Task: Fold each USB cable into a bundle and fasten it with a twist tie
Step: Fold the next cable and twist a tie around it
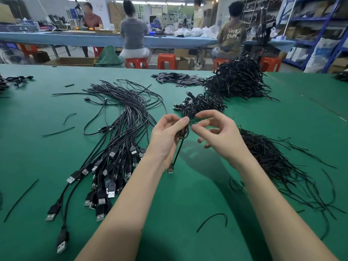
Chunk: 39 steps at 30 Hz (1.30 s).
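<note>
Your forearms fill the near edge of the view, reaching out over the green table [188, 194], the largest surface in sight.

Unprocessed stock: to your left lies a long sheaf of loose USB cables [120, 140], connectors toward you and tails fanned away. It is large, so I judge most of the work is still ahead.

Finished stock: at the far right stands a tall heap of bundled cables [239, 80], with a smaller cluster of bundles [203, 104] just beyond your hands. Whether every one is tied cannot be made out at this distance. On this evidence a good share is done, but the task is nowhere near closed.

Consumables: a thick pile of twist ties [273, 161] lies to your right, near your right forearm. Stray ties are scattered on the mat, including one curved stray tie [212, 220] between your forearms. A flat pile of small dark pieces [177, 78] sits at the far centre; their nature is unclear.

Item in hand: your left hand [165, 136] is curled round the folded cable [183, 133], thumb and fingers pinching the loops above the table, with one USB plug [170, 170] hanging free below. Your right hand [216, 132] has its fingers bent at the top of the bundle; it appears to be working a thin tie there, but I cannot confirm that it holds one. I judge this cable folded and its fastening unfinished.
</note>
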Available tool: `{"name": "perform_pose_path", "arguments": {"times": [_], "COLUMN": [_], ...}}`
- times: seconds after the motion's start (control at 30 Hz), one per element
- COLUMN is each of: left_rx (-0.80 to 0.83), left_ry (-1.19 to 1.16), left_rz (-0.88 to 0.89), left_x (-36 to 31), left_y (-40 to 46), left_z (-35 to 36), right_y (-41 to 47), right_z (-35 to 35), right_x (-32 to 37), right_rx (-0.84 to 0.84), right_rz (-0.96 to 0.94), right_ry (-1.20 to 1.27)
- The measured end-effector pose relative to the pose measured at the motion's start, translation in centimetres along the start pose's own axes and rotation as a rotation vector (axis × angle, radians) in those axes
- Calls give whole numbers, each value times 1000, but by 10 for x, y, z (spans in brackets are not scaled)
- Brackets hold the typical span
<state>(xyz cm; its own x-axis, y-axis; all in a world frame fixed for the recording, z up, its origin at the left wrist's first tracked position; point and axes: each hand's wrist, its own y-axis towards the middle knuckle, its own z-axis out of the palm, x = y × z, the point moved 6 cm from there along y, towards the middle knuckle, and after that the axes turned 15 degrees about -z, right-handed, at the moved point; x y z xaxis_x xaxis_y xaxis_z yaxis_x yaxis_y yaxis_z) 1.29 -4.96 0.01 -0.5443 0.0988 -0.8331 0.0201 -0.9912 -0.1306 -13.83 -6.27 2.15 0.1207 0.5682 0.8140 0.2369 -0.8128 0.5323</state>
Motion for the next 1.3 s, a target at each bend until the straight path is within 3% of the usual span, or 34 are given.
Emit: {"name": "perform_pose_path", "arguments": {"times": [0.07,0.17,0.67,0.73,0.83,0.9,0.97,1.1,1.3], "left_rx": [-8,-9,36,10,39,28,-25,-59,-34], "left_ry": [-10,-11,-74,-44,-30,-17,-15,-18,-6], "left_rz": [-11,-35,-162,-104,-33,-25,-56,-118,-177], "left_x": [-1,0,8,4,-2,-2,0,3,8], "left_y": [1,1,3,2,-1,-1,1,3,5], "left_z": [-3,-3,-3,-5,-3,-2,-5,-10,-8], "right_y": [2,-2,-11,-4,-4,-8,-6,-5,-9], "right_z": [-4,-6,0,-1,12,16,12,7,0], "right_x": [10,19,24,12,-11,-15,-11,9,15], "right_rx": [-19,-75,-138,-117,-49,-30,-34,27,-76], "right_rz": [-257,-444,-548,-356,190,300,144,-348,-510], "right_ry": [-329,-494,-633,-417,343,468,282,-328,-475]}}
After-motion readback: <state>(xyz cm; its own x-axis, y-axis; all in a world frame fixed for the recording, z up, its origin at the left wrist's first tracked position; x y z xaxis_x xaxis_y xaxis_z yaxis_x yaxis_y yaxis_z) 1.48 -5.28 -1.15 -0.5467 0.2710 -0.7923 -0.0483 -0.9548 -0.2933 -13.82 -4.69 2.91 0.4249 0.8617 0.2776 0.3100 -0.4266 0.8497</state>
